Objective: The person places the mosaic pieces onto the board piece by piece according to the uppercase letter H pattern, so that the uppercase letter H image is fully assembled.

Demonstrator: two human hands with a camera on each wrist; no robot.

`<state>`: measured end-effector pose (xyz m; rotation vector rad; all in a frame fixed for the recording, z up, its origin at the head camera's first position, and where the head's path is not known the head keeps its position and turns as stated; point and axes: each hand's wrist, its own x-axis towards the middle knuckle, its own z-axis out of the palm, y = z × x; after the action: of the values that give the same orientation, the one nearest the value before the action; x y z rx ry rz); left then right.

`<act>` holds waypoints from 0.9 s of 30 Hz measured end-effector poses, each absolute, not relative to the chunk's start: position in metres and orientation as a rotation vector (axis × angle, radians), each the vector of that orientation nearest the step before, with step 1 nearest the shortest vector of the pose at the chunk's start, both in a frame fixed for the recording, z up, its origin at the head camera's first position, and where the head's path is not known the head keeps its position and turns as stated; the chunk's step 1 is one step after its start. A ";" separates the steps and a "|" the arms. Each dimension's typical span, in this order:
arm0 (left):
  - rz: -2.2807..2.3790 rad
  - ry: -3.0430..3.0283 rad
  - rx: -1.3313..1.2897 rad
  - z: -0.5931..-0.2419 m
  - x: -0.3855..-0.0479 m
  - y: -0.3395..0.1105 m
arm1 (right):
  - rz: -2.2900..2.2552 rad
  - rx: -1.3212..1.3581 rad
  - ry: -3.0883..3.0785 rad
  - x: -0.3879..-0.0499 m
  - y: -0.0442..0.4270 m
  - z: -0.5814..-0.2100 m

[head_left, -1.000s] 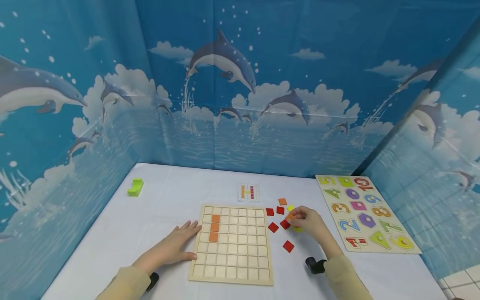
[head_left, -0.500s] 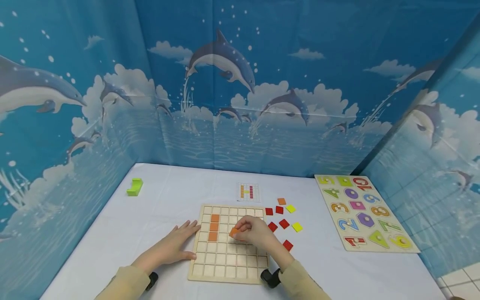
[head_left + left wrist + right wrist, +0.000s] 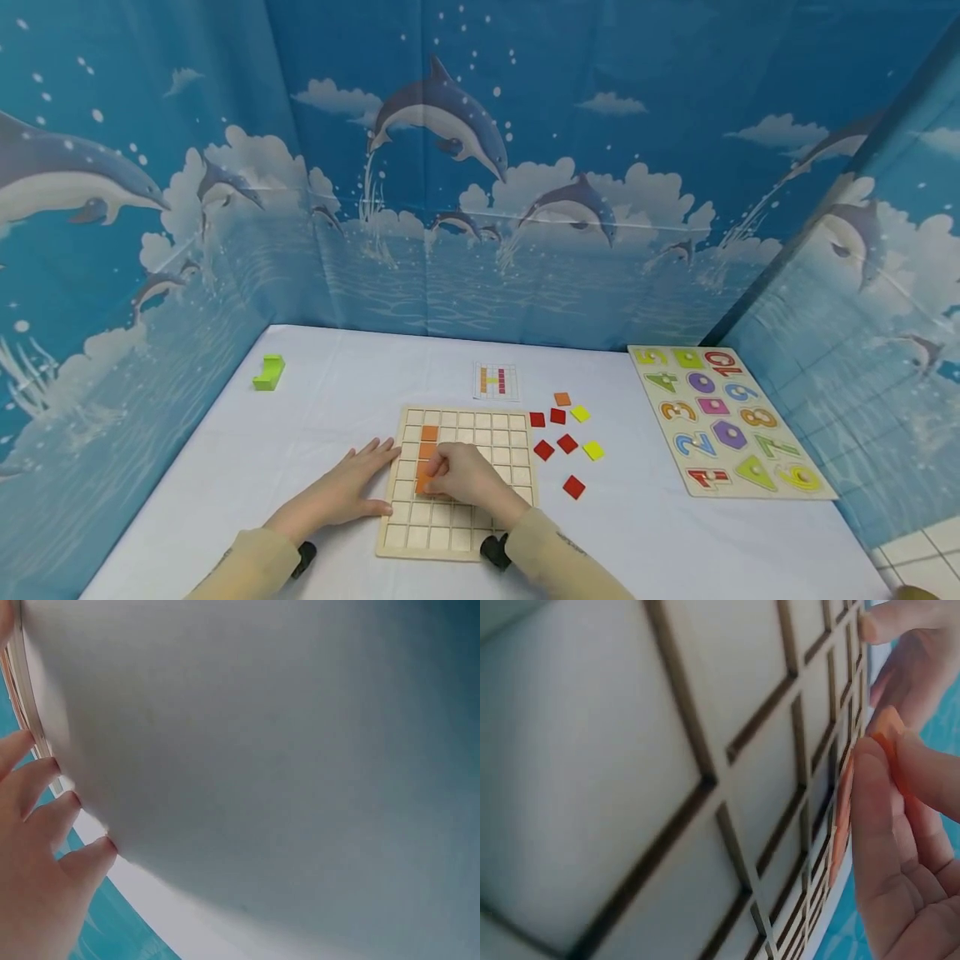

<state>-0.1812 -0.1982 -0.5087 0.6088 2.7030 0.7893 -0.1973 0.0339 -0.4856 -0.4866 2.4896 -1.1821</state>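
A wooden grid board [image 3: 457, 539] lies on the white table, with orange square tiles [image 3: 429, 433] in a column near its left side. My right hand [image 3: 468, 477] is over the board and pinches an orange tile [image 3: 889, 733] between thumb and forefinger. That tile is tilted at the lower end of the orange column; whether it touches its cell is hidden by the fingers. My left hand [image 3: 341, 492] rests with spread fingers at the board's left edge, thumb on the rim. The left wrist view shows its fingertips [image 3: 97, 851] along the edge.
Several red tiles [image 3: 573, 487], two yellow tiles [image 3: 593, 450] and one orange tile [image 3: 562, 399] lie right of the board. Behind it is a small pattern card [image 3: 496, 382]. A number puzzle board [image 3: 738, 425] lies far right, a green block [image 3: 269, 372] at back left.
My right hand has moved left from the loose tiles to the board, carrying an orange tile to the lower end of the orange column. My left hand has stayed at the board's edge.
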 end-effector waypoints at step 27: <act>0.804 2.710 0.628 -0.508 -0.180 -0.199 | -1.038 -0.473 2.656 -0.193 0.018 -0.491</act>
<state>-0.1795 -0.1987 -0.5083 0.6280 2.7103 0.8035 -0.1933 0.0178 -0.4908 -0.4727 2.6556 -1.0377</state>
